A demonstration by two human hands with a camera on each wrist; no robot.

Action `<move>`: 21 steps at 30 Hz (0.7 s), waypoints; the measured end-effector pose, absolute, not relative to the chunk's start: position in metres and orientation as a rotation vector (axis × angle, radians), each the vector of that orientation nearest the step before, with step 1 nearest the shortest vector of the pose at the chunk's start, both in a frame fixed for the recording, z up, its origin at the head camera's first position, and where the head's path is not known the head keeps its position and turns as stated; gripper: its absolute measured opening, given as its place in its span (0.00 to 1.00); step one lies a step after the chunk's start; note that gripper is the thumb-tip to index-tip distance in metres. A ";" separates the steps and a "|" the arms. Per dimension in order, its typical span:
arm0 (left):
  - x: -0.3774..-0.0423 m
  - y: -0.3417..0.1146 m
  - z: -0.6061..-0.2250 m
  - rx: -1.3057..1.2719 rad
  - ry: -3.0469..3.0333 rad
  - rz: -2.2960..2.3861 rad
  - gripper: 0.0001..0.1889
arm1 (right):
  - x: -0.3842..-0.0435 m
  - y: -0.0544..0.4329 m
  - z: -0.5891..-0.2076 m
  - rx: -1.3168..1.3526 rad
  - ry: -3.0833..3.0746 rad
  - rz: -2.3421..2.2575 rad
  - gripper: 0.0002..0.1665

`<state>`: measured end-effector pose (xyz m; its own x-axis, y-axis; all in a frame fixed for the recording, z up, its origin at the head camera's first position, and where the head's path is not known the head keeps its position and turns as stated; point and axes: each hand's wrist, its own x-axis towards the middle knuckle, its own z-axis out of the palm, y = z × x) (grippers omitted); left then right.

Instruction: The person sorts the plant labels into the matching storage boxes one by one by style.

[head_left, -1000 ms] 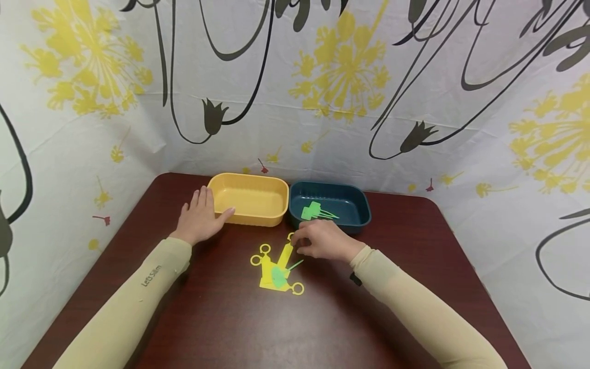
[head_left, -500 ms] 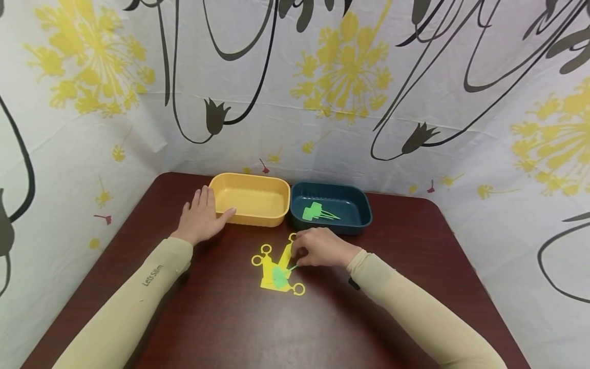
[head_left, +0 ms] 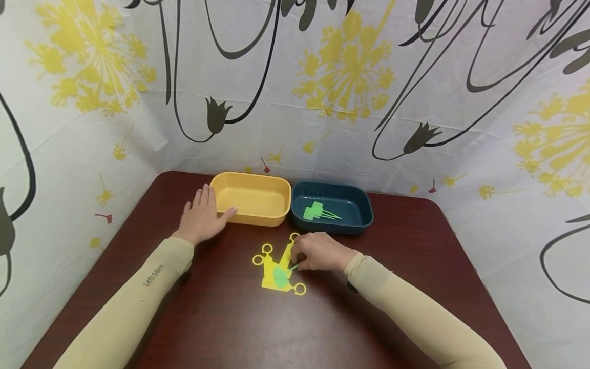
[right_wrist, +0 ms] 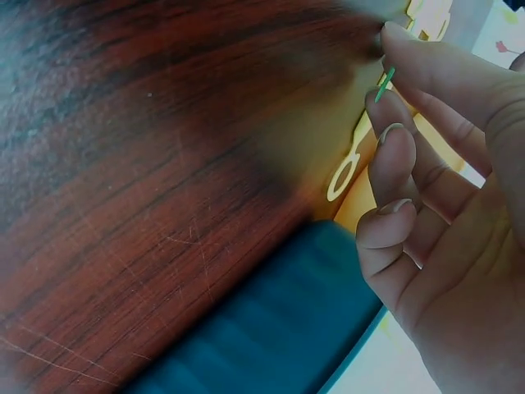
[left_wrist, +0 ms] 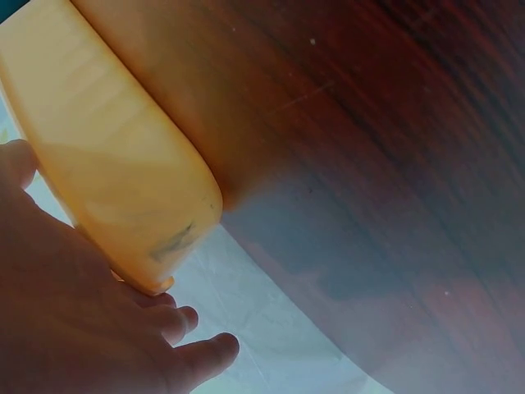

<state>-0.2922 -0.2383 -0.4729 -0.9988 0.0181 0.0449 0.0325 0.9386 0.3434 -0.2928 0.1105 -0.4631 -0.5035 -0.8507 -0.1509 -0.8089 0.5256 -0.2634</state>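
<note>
My right hand (head_left: 321, 251) pinches the thin stem of a flat green plant tag (head_left: 280, 277) between thumb and forefinger. The stem's green tip (right_wrist: 384, 84) pokes out by the fingertips in the right wrist view. The tag's broad head lies over several flat yellow tags with ring ends (head_left: 269, 268) on the table. Straight-fingered, my left hand (head_left: 199, 216) rests at the left end of the yellow plastic bin (head_left: 258, 221), thumb over its front rim. In the left wrist view, the fingers lie along that bin's rim (left_wrist: 164, 286).
Right beside the yellow bin stands a dark teal bin (head_left: 359, 224), with several green tags (head_left: 315, 210) inside. Both bins sit near the back edge of the dark red-brown table (head_left: 258, 333). A patterned cloth (head_left: 276, 102) hangs behind and at the sides.
My right hand has come down and toward me, from above the green tag's stem to pinching it. The left hand keeps its place at the yellow bin.
</note>
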 end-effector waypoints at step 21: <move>-0.291 -0.237 -0.470 -0.042 -3.054 -0.568 0.58 | -0.290 0.113 -0.468 -1.439 2.523 -0.211 0.10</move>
<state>-0.2907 -0.2368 -0.4695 -0.9990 0.0205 0.0395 0.0333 0.9329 0.3586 -0.2895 0.1133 -0.4678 -0.4915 -0.8616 -0.1268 -0.8286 0.5075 -0.2362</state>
